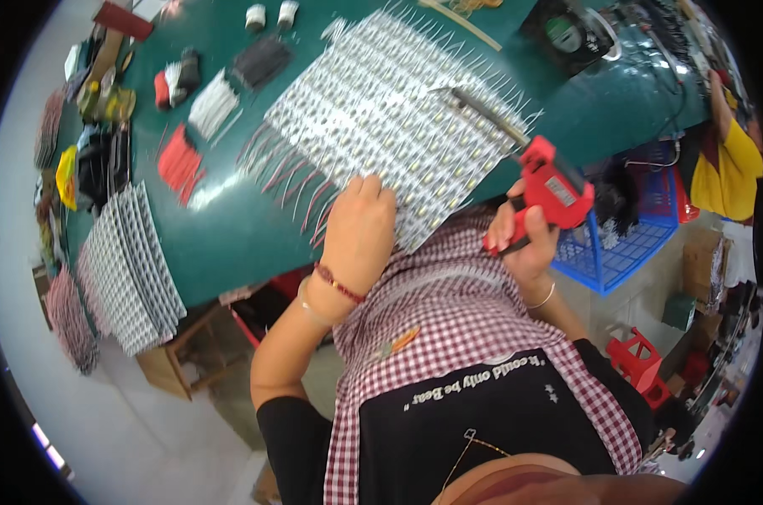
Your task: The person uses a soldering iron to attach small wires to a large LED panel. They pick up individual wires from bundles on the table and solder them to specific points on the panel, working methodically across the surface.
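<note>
On green worktop (230,227): sheet of white LED modules (390,109), glue gun work.
Head view: module detail blurred, wire ends hard to make out. Left hand (358,231) lies flat and open on sheet's near edge, holding nothing. Right hand (525,240) grips red glue gun (550,185), nozzle on sheet's right side. Second module stack (133,269) lies left, well apart.

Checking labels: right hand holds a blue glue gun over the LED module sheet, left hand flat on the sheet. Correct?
Not quite: in the head view the glue gun in the right hand is red, not blue. The left hand does rest flat on the LED module sheet.
</note>
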A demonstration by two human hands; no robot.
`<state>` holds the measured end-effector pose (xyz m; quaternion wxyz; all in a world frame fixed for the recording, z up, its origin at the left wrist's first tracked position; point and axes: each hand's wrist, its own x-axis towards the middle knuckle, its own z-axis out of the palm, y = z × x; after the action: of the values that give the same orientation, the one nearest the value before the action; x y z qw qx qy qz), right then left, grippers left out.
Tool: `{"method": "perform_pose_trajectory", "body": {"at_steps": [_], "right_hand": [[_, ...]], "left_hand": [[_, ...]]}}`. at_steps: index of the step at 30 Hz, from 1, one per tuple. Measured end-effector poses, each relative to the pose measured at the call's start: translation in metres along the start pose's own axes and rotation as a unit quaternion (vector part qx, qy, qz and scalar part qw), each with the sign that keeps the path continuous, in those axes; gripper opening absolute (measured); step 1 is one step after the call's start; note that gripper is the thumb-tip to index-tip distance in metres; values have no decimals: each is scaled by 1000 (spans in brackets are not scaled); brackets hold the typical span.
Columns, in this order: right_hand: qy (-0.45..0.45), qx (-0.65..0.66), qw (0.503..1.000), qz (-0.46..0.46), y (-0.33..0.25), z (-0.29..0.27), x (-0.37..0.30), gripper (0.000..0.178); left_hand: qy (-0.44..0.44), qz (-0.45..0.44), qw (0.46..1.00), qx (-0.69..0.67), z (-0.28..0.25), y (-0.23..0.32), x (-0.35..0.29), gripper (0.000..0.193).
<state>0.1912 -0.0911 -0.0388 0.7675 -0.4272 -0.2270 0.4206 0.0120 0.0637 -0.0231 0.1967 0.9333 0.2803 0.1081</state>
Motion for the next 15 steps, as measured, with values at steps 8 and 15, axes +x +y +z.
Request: {"method": "perform_pose_trajectory", "body": {"at_steps": [8, 15], "right_hand": [[-24, -41, 999, 13, 5, 3, 7, 43], [-43, -15, 999, 19, 11, 17, 30, 42]], "left_hand": [[26, -1, 999, -45, -6, 0, -3, 5], [-35, -26, 999, -27, -18, -8, -8, 3]]}}
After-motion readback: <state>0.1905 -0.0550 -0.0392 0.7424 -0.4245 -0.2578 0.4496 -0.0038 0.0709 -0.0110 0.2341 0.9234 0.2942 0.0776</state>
